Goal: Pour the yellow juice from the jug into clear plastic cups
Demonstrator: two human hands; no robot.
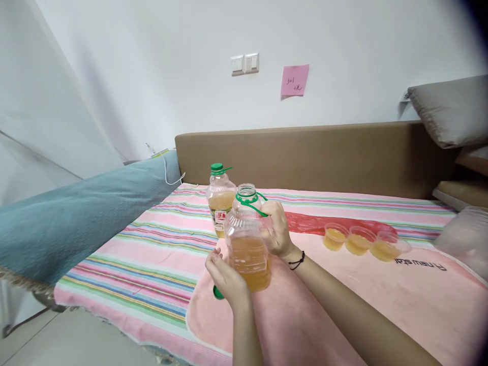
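Observation:
My right hand (277,229) is closed around the side grip of a large clear plastic bottle (248,254), just below its neck. Amber liquid fills the lower part of this bottle, and its mouth is uncapped with a green ring and strap at the neck. My left hand (229,277) is beside the bottle's lower left side, fingers extended; whether its palm touches the bottle is unclear. A green cap (218,292) lies on the pink blanket near my left wrist. Behind stands a second bottle (221,201), labelled, green-capped and partly hidden by the first.
Three clear plastic cups (357,243) of yellow liquid stand in a row at right, by a red plastic sheet (308,222). Beneath lie a pink blanket (324,305) and striped cloth (152,254). A brown headboard (305,160) runs behind; a translucent container (465,239) is far right.

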